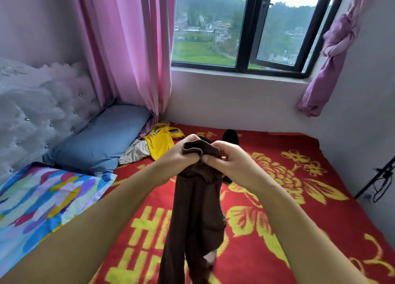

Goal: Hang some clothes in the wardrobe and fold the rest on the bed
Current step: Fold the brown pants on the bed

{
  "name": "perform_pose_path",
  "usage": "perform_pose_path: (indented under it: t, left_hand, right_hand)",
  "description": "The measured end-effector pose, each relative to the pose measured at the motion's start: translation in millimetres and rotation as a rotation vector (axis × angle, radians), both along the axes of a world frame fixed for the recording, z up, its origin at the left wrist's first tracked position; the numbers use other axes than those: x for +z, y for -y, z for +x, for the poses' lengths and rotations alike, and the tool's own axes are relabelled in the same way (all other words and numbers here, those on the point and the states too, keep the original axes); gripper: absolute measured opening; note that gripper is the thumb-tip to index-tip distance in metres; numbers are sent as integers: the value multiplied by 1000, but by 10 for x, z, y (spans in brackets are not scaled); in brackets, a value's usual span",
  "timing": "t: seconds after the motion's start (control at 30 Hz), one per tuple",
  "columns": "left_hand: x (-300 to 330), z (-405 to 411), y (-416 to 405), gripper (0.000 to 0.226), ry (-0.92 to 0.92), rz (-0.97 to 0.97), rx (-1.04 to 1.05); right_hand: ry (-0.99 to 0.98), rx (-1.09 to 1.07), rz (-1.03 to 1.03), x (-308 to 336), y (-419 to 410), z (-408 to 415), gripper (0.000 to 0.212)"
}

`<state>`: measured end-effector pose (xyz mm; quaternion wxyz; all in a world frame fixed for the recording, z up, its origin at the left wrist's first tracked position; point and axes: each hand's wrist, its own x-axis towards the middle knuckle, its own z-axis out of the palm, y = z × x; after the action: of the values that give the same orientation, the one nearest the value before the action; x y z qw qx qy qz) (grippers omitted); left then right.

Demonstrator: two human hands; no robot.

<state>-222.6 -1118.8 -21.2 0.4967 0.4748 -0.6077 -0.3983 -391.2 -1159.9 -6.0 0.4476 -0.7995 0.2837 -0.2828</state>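
while gripped, brown garment [192,208] above blanket [299,198]

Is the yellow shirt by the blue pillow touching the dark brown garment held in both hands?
Apart. The head view shows the yellow shirt lying on the red blanket, with the left hand and blanket between it and the brown garment.

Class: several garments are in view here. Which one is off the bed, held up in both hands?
The brown garment. The left hand and right hand grip its top edge, so it hangs, while the yellow shirt and the black garment lie on the bed.
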Motion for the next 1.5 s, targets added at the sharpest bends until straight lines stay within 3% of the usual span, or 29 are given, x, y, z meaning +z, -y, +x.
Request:
perform_pose_path:
  t: [0.07, 0.2, 0.23, 0.33, 0.4, 0.5, 0.57, 0.63, 0.73, 0.8, 0.97, 1.07, 1.13, 1.23, 1.37, 1.43, 1.5]
  left_hand:
    - [-19, -28, 8, 20, -16, -6, 77]
    - [-49, -65, 28, 9, 109, -191, 532]
    - [-51, -64, 32, 15, 129, -188, 555]
    - [-73, -130, 2, 44, 207, 124, 209]
    - [-148, -164, 6, 50, 184, 255, 71]
    - [-208, -55, 81, 36, 45, 342, 200]
    - [-190, 38, 103, 24, 121, 377, 226]
    - [-136, 93, 118, 10, 251, 358, 161]
    - [64, 171, 171, 11, 455, 246, 201]
    - [229, 236, 222, 13, 411, 148, 254]
    - [520, 283, 253, 23, 94, -11, 223]
    - [606, 308, 246, 13, 22, -6, 121]
    - [672, 388, 228, 7, 123, 68, 20]
    - [810, 482, 224, 25, 426, 89, -45]
    - [882, 551, 310, 17, 714, 1, 147]
    - [824, 580, 305, 20, 696, -42, 228]
    - [825, 627, 240, 21, 539, -156, 245]
  right_hand:
    - [52, -95, -39, -21, 15, 52, 9]
    - [140, -257, -47, -26, 74, 66, 11]
    - [180, -278, -9, -14, 93, 50, 10]
    - [293, -204, 112, -8, 97, 40, 12]
    - [325, -156, 113, -26, 91, 41, 16]
    - [463, -176, 178, -10, 145, -4, 21]
    - [525, -273, 198, 13, 227, -82, 27]
    - [491, -384, 122, 23, 299, -143, 31]
    - [412, -455, -18, 41, 360, -189, 27]
    - [363, -477, -117, 104, 404, -228, 23]
    - [199, -383, -222, 395, 505, -347, 20]
    - [-192, -202, -196, 546, 550, -461, 28]
    - [-407, -226, -334, 632, 610, -530, 30]
    - [-329, -412, -553, 772, 691, -581, 24]
    - [-314, -456, -578, 694, 685, -506, 26]
    - [-358, -426, -557, 606, 654, -502, 29]
    - [-262, -377, -531, 664, 637, -548, 29]
